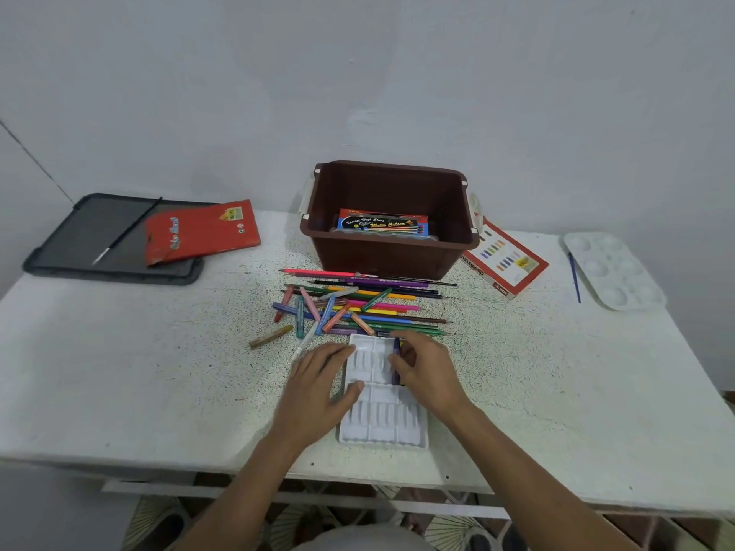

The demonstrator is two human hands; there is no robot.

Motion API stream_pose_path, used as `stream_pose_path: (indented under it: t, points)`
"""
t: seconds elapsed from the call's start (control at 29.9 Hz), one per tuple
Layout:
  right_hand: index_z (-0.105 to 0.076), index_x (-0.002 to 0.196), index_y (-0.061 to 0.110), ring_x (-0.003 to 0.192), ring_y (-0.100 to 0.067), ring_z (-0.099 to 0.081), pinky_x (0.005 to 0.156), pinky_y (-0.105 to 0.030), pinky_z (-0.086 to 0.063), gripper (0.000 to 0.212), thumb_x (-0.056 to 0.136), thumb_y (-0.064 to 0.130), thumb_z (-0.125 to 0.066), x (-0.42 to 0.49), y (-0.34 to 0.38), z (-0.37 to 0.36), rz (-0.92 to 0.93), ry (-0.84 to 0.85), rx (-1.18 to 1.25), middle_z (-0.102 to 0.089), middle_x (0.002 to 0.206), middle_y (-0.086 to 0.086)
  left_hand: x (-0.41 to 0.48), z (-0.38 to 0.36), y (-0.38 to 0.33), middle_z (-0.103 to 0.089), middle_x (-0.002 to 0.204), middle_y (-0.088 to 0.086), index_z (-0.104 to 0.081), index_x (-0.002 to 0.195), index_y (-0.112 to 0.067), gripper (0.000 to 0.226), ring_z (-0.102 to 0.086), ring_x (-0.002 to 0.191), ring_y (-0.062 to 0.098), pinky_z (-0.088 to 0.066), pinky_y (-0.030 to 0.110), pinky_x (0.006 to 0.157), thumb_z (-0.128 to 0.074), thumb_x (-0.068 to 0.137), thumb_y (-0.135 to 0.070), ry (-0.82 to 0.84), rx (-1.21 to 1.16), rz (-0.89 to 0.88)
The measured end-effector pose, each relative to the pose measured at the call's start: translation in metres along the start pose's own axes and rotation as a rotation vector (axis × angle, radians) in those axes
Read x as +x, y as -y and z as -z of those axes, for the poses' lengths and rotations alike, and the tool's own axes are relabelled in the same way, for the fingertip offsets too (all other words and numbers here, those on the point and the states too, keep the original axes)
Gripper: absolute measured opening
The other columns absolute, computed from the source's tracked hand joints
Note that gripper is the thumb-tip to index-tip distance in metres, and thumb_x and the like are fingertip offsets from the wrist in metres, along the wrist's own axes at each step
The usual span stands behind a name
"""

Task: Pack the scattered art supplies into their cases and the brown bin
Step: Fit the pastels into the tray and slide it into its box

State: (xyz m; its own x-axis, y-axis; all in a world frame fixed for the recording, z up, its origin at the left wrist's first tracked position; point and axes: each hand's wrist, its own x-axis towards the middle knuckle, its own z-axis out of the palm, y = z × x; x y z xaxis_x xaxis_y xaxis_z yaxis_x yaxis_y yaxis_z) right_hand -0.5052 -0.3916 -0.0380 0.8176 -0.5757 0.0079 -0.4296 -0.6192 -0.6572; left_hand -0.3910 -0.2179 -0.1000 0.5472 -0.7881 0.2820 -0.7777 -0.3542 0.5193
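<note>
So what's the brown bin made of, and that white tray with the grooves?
The brown bin looks like moulded plastic: smooth, faint sheen, rolled rim. The white tray seems to be thin pressed plastic, glossy with formed slots, though I can't be sure.

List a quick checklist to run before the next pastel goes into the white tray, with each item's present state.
1. left hand steadies the white tray: ok.
2. purple pastel, pinched by the right hand, seated in its slot: cannot tell.
3. Tray has empty slots: ok, most are bare.
4. loose pastels lie just beyond the tray: ok.
5. brown bin open on top: ok.
</note>
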Motion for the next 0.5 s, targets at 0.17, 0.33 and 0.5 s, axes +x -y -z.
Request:
stream_pose_path:
  t: [0.17, 0.33, 0.5]
  points:
    - [-0.061, 0.131, 0.019, 0.103, -0.020, -0.050, 0.090, -0.030, -0.040, 0.041, 0.091, 0.025, -0.067, 0.001, -0.012, -0.005, 0.045, -0.007, -0.088, -0.060, 0.110, -0.001, 0.000, 0.000, 0.000, -0.045, 0.136, -0.012, -0.048, 0.140, -0.027, 0.054, -0.038, 0.128, 0.008, -0.028, 0.029, 0.108, -0.049, 0.093, -0.055, 0.005, 0.004, -0.001]
    - [-0.059, 0.130, 0.021, 0.101, -0.017, -0.043, 0.085, -0.030, -0.037, 0.042, 0.091, 0.032, -0.067, -0.004, -0.021, -0.010, 0.102, -0.076, -0.144, -0.053, 0.109, 0.002, 0.000, 0.000, 0.000, -0.045, 0.137, -0.012, -0.048, 0.139, -0.026, 0.055, -0.038, 0.129, 0.008, -0.028, 0.029, 0.108, -0.047, 0.093, -0.057, 0.008, -0.001, 0.005]
    - [-0.058, 0.128, 0.027, 0.106, -0.019, -0.041, 0.087, -0.034, -0.039, 0.047, 0.086, 0.045, -0.069, -0.005, -0.024, -0.013, 0.045, -0.143, -0.186, -0.050, 0.114, -0.001, 0.000, 0.000, -0.001, -0.045, 0.136, -0.012, -0.048, 0.139, -0.026, 0.055, -0.038, 0.128, 0.008, -0.030, 0.030, 0.107, -0.047, 0.093, -0.057, 0.008, -0.005, 0.010]
